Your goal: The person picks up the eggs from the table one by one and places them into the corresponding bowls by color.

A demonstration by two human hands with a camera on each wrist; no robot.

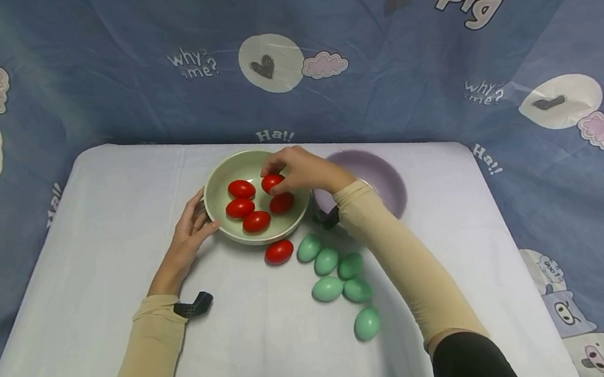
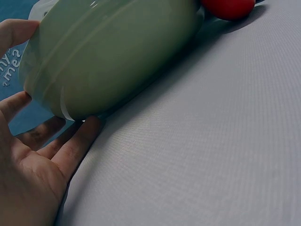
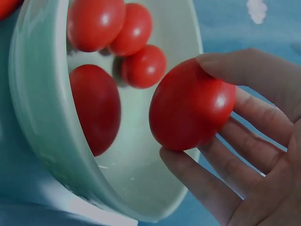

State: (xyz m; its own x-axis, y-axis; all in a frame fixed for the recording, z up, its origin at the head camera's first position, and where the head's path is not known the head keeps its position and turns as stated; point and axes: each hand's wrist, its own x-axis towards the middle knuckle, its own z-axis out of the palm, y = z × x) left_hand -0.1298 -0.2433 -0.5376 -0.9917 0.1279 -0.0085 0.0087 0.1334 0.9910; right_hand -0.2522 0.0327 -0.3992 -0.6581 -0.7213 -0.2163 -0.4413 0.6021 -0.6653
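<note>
The right hand [image 1: 302, 168] pinches a shiny red egg [image 3: 188, 113] in the green bowl [image 1: 278, 225]; I can't tell if it touches bottom. It might slip and bump other red eggs [image 1: 240, 208]. The left hand [image 1: 187, 239], fingers spread, touches the bowl; pushing hard could slide it. The white table [image 1: 252, 343] has blue picture cloth [image 1: 139, 33] behind.

From above the green bowl [image 1: 261, 202], my head view looks forward and down; my left-wrist view closely faces its outer wall [image 2: 117, 56]; my right-wrist view looks in close, sharing red eggs [image 3: 96, 106] with the head.
</note>
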